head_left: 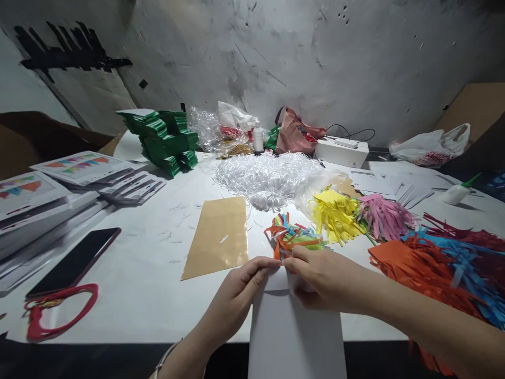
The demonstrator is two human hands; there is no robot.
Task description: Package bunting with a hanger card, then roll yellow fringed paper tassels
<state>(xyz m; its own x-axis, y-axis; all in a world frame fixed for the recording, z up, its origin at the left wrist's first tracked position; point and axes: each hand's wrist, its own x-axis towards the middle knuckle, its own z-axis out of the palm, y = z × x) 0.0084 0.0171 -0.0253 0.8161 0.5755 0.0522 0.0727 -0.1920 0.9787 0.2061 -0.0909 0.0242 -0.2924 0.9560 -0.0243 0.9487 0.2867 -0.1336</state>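
Observation:
A bundle of fringed paper tassels (294, 234) in orange, blue, green and red lies in front of my fingertips. My left hand (240, 287) is closed, its thumb and fingers pinched at the lower end of an orange strip. Right beside it, my right hand (325, 276) is closed too, pinching the same bundle; the exact grip is partly hidden by the fingers. Under both hands a long white paper packet (298, 337) reaches over the table's front edge, with a rounded flap at its top. A brown paper sheet (221, 237) lies to the left of the bundle.
Yellow (337, 216), pink (386, 216) and orange fringe bundles (418, 268) lie at right. White string (272, 176) is heaped behind. Left are a phone (74, 263), printed packets (79, 171) and stacked green pieces (165, 139). A glue bottle (457, 193) stands far right.

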